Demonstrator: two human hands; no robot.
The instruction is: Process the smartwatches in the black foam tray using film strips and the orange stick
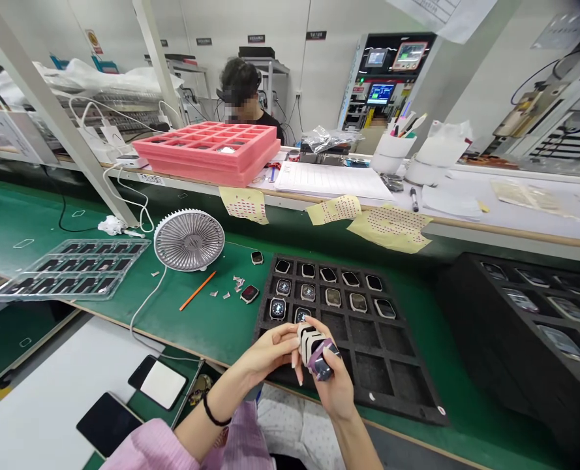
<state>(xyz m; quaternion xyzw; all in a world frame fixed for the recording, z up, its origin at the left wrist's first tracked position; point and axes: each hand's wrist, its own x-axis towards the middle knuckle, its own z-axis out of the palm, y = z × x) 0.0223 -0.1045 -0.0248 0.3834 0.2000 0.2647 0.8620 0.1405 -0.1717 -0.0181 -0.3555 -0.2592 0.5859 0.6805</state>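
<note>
My left hand (269, 351) and my right hand (333, 385) hold a small stack of smartwatch bodies (313, 346) between them, low over a black foam tray (368, 365). A purple-backed watch sits at the stack's lower end, against my right fingers. The tray's upper rows hold several watches with dark or lit screens (308, 292), and its lower cells show bare foam. Just left of the tray, two loose watches (249, 294) lie on the green mat (221, 329) among small scraps of film (237, 284).
An orange pencil (198, 290), a round white fan (189, 239) and a clear plastic tray (69, 267) lie on the mat. A second black tray (529, 313) fills the right. A co-worker (250, 98) sits behind a pink foam tray (206, 151). Two phones (158, 382) lie at lower left.
</note>
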